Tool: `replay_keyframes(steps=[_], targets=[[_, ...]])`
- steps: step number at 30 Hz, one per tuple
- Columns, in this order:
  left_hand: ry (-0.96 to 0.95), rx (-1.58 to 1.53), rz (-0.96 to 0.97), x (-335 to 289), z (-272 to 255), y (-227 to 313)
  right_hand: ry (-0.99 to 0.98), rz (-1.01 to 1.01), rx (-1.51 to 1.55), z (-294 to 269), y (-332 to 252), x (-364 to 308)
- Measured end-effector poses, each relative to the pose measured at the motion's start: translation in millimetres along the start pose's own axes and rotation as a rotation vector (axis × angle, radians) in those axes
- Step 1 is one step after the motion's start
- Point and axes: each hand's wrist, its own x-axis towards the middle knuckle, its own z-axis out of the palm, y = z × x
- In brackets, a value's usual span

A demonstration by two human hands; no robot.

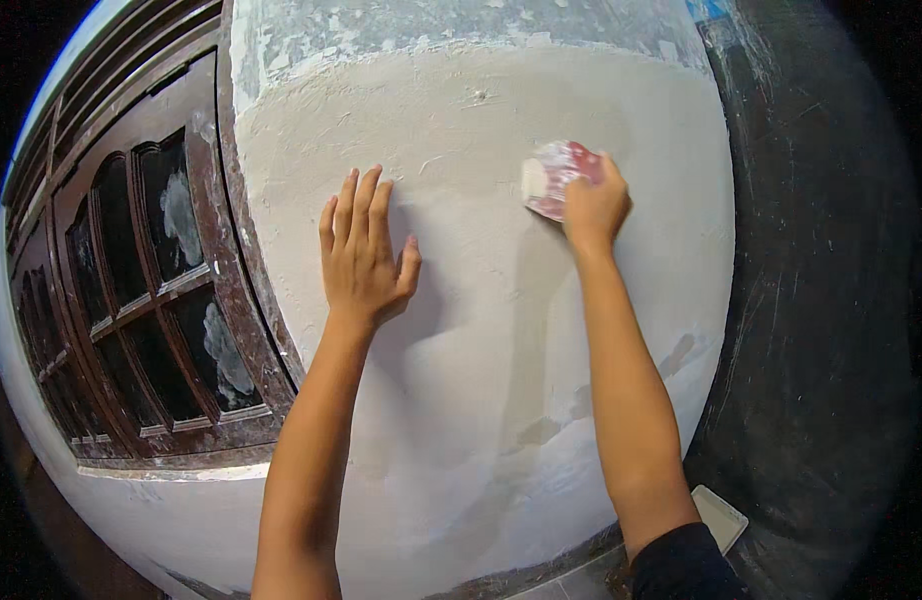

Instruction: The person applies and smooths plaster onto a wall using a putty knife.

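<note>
Right hand pinches a reddish sanding pad flat against the plastered wall, pad jutting up-left of its knuckles; left hand (fingers together, empty) braces lower-left, beside the window frame.

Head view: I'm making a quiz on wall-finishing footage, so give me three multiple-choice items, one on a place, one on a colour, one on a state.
1. Where is the dark wooden window?
A. Left of the wall
B. Right of it
C. Below the hands

2. What colour is the sanding pad?
A. Blue
B. Red, dusted white
C. Green

3. How is the left hand?
A. Fisted
B. Flat on the wall
C. Holding a tool

Answers:
1 A: the window lies left of the wall.
2 B: the sanding pad in the right hand.
3 B: the left hand lies open, fingers spread.
</note>
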Motion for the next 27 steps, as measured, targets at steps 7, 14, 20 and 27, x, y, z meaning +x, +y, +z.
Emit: replay_keyframes(steps=[7, 14, 20, 27], targets=[[-0.014, 0.009, 0.01, 1.1, -1.1, -3.9, -0.052, -0.351, 0.215, 36.1, -33.5, -15.8], [0.012, -0.012, -0.021, 0.0, 0.5, -6.4, -0.142, -0.208, 0.074, 36.6, -14.0, -8.7], [-0.015, 0.001, -0.006, 3.6, -0.3, -5.1, 0.084, -0.089, 0.215, 3.0, -4.8, 3.5], [0.013, -0.025, -0.023, 3.4, 1.5, -9.4, -0.116, -0.353, 0.236, 79.6, -64.6, -35.2]])
